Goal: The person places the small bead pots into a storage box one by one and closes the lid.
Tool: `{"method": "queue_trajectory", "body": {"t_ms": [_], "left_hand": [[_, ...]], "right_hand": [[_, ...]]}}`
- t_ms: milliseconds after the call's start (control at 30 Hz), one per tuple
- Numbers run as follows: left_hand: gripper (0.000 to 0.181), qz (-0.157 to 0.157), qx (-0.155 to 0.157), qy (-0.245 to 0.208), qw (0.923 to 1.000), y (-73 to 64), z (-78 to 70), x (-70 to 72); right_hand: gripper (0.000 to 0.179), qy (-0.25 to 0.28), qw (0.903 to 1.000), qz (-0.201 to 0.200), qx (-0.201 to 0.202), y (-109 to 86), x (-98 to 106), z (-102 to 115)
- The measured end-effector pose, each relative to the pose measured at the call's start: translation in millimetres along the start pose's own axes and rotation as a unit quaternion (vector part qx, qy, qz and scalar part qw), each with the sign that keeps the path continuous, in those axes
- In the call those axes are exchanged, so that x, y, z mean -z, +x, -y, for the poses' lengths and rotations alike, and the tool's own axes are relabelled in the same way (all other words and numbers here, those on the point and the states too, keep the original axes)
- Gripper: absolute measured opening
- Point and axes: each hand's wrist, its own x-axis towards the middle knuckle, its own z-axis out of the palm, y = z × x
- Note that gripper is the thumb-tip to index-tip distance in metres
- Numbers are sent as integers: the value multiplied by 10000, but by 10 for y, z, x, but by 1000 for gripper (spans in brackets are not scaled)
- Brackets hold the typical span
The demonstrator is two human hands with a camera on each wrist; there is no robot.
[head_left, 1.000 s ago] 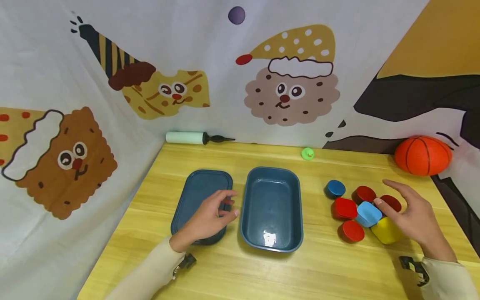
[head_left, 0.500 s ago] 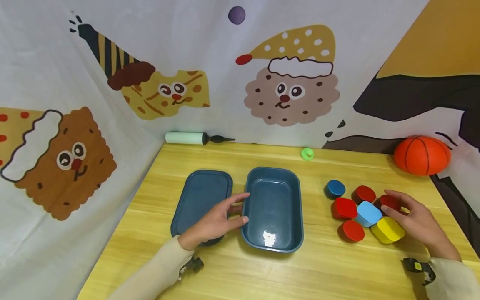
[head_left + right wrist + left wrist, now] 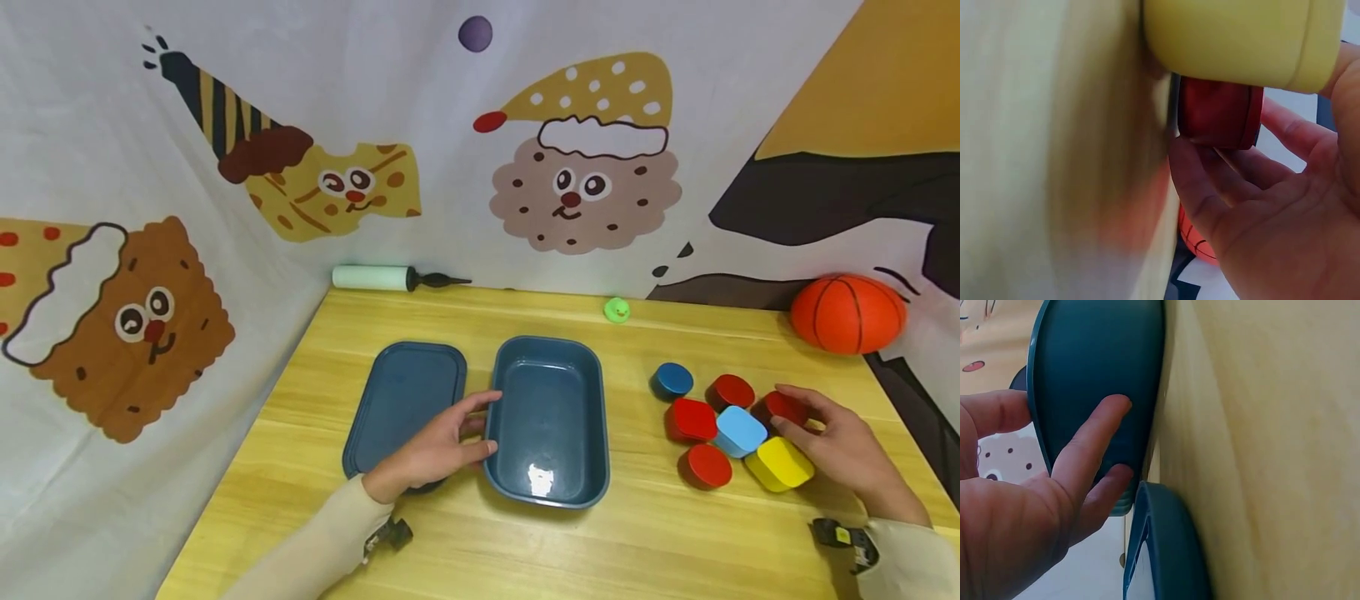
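My left hand [image 3: 442, 446] reaches over the dark blue lid [image 3: 408, 400] to the left side of an open blue-grey rectangular box [image 3: 547, 425]. In the left wrist view, its extended fingers [image 3: 1085, 450] rest on the box's outer wall and the thumb is at the rim. My right hand [image 3: 840, 437] holds a round dark red tub [image 3: 1216, 112], with thumb and fingers on either side. The tub sits at the right end of a group of small tubs. Close below the right thumb is a yellow squarish tub [image 3: 780, 464], which hides part of that thumb in the right wrist view.
Beside the held tub stand a light blue tub [image 3: 740, 432], a dark blue one [image 3: 672, 381] and several red ones, including a square red tub [image 3: 690, 419]. An orange basketball [image 3: 847, 314], a green duck [image 3: 617, 310] and a mint pump [image 3: 371, 277] line the back.
My left hand has moved right from above the lid to the box's side. My right hand has lowered from over the yellow tub and closed round the dark red tub.
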Motion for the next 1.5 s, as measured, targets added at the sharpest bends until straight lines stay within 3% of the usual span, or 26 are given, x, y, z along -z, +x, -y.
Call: {"method": "queue_trajectory", "body": {"t_ms": [267,467,667,867,1100,1267,1500], "left_hand": [[71,-110,41,-64,9999,24,-10,-37],[69,-233,3,45,9997,44,-21,-43],[72,-165,45,62,9998,45,-4,-34],[73,-137,88,71,9998,44,-15,-29],[73,-68,66,28,10000,54,-18,-25],[69,-133,116,-5,9998,57,-16,-24],[64,-251,160,-135,9995,69,-18,-25]], "right_hand": [[68,12,9956,-912,-198,-23,78,194],[63,149,9923,-1205,266,22,106,469],[59,222,9896,-1125,871,80,35,743],[56,338,9788,-1102,1696,136,-106,1094],[55,280,9723,-905,2138,181,-294,1485],[55,98,9598,-794,2691,237,-439,1735],[55,139,9598,-220,2793,246,-704,2037]]}}
